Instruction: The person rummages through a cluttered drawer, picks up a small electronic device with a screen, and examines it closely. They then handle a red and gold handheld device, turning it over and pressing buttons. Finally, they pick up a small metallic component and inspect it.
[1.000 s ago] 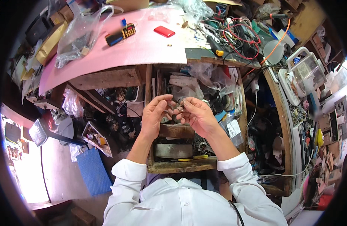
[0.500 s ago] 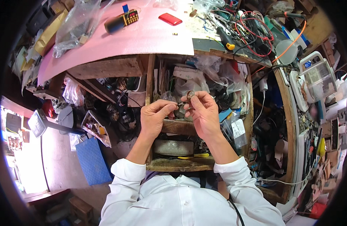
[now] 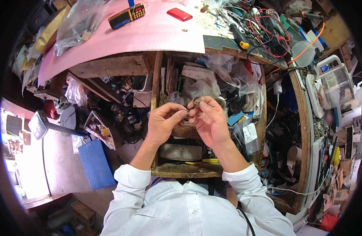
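Over an open wooden drawer (image 3: 193, 171), my two hands meet at the fingertips. My right hand (image 3: 212, 122) is closed around a small brownish ring-shaped coil (image 3: 196, 102), gripped between thumb and fingers; its exact kind is too small to tell. Thumb and forefinger of my left hand (image 3: 165, 122) are pinched together right beside it. Whatever that pinch holds is hidden. Below and behind the hands, the drawer contains clear plastic bags (image 3: 202, 88), papers and a yellow-handled tool (image 3: 204, 161).
On the pink sheet (image 3: 161, 39) lie a black and gold radio (image 3: 126, 17) and a flat red case (image 3: 180, 14). Tangled red and black leads (image 3: 269, 29) and a screwdriver (image 3: 239, 37) cover the bench's right side. A blue board (image 3: 96, 164) leans at the lower left.
My left fingertips have come closer to the right ones, and the coil has turned slightly in my right fingers. The view has shifted a little, so the radio sits higher in the picture.
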{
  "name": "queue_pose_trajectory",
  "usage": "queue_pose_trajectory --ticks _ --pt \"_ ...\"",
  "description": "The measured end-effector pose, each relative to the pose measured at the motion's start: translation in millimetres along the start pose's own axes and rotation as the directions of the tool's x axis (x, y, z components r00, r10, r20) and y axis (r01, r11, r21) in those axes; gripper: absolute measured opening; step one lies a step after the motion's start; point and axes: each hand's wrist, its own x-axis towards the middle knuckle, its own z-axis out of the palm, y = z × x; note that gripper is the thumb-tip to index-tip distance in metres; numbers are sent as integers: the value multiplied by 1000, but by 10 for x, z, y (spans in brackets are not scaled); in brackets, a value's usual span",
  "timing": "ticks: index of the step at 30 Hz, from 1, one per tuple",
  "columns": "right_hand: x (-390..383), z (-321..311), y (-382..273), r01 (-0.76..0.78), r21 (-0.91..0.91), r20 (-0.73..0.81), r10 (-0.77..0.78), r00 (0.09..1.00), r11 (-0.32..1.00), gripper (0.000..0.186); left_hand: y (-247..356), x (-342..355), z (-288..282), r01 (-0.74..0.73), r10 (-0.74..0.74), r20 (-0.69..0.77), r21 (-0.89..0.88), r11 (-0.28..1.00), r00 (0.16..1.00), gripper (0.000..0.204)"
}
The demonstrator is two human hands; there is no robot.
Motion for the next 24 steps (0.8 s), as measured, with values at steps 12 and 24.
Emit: queue_pose_trajectory --ticks 12,24 --pt "-9 -71 -36 11 -23 -63 -13 998 1000 8 6 -21 -2 -63 61 23 101 993 998 12" --pt "9 -143 31 97 -96 -8 -98 995 991 9 -3 -28 -20 -79 73 68 93 993 995 12"
